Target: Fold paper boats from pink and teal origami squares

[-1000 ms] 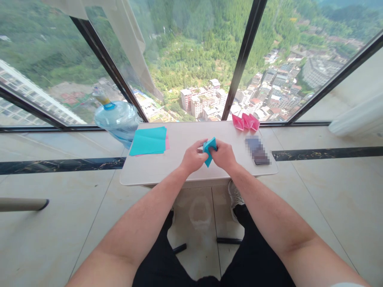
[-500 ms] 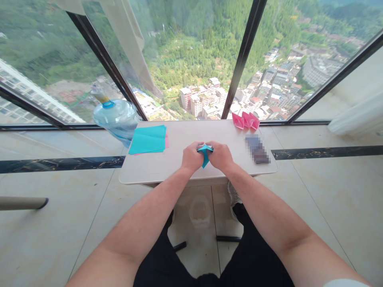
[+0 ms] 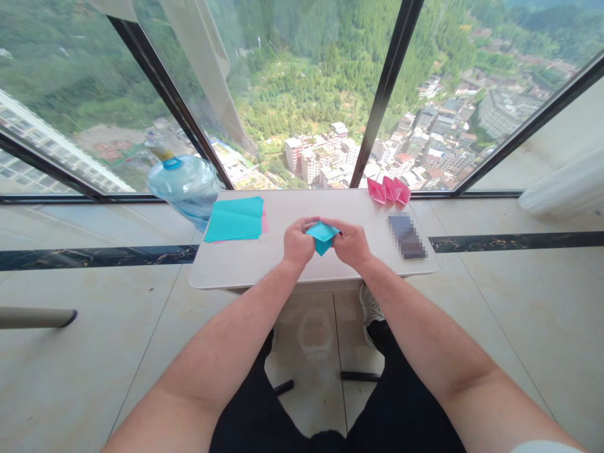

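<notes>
Between my two hands is a small folded piece of blue paper [image 3: 323, 237], held just over the front middle of the white table [image 3: 250, 264]. My left hand [image 3: 299, 240] grips its left side, thumb and fingers closed on the edge. On the opposite side my right hand [image 3: 352, 243] pinches the right corner. The paper shows a diamond-shaped face on top and a point toward me. Some fingertips are hidden behind it.
Flat blue sheets [image 3: 234, 218] lie at the table's left over pink paper [image 3: 265, 221]. Pink folded paper shapes [image 3: 389, 190] stand at the back right, near a blurred-out dark flat object [image 3: 406, 236]. A large water bottle [image 3: 185, 182] is beyond the left edge, by the window.
The blue paper has gone from a narrow, pointed star-like shape to a wider diamond form. My hands have shifted slightly, and the fingers now stretch along its far side.
</notes>
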Action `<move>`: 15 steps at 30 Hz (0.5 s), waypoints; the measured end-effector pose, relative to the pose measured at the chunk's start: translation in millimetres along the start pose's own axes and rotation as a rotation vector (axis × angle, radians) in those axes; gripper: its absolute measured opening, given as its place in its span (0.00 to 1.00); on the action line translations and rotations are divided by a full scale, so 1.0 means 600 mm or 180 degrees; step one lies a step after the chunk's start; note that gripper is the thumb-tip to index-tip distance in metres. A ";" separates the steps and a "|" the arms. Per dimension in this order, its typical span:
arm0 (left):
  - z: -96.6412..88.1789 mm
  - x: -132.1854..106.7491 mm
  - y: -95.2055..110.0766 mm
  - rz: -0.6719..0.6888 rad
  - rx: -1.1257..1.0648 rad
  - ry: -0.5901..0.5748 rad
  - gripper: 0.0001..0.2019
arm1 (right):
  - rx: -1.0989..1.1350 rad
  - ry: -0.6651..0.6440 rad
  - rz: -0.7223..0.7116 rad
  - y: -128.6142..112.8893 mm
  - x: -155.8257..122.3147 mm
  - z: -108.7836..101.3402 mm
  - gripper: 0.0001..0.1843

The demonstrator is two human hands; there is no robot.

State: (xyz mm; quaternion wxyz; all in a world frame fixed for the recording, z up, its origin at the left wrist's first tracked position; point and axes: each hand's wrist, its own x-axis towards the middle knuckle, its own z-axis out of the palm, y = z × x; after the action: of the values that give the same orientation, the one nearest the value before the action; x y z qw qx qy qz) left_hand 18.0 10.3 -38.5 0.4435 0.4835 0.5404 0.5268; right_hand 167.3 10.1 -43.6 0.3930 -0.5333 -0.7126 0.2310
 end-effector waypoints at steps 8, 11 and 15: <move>0.005 -0.005 0.002 0.0492 0.1630 0.0545 0.09 | -0.1116 -0.0166 -0.0017 -0.040 -0.012 0.004 0.25; 0.005 -0.004 0.004 0.0489 0.1707 0.0578 0.10 | -0.1312 -0.0172 0.0087 -0.045 -0.011 0.002 0.27; 0.005 -0.006 0.006 0.0558 0.1589 0.0535 0.09 | -0.1225 -0.0126 0.0149 -0.043 -0.009 -0.001 0.27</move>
State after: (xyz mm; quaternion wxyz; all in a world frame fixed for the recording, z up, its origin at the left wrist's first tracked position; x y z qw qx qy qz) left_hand 21.5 6.9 -35.4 0.2170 0.5773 0.6445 0.4519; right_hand 153.2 -3.5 -25.5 0.2641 -0.6103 -0.7387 0.1100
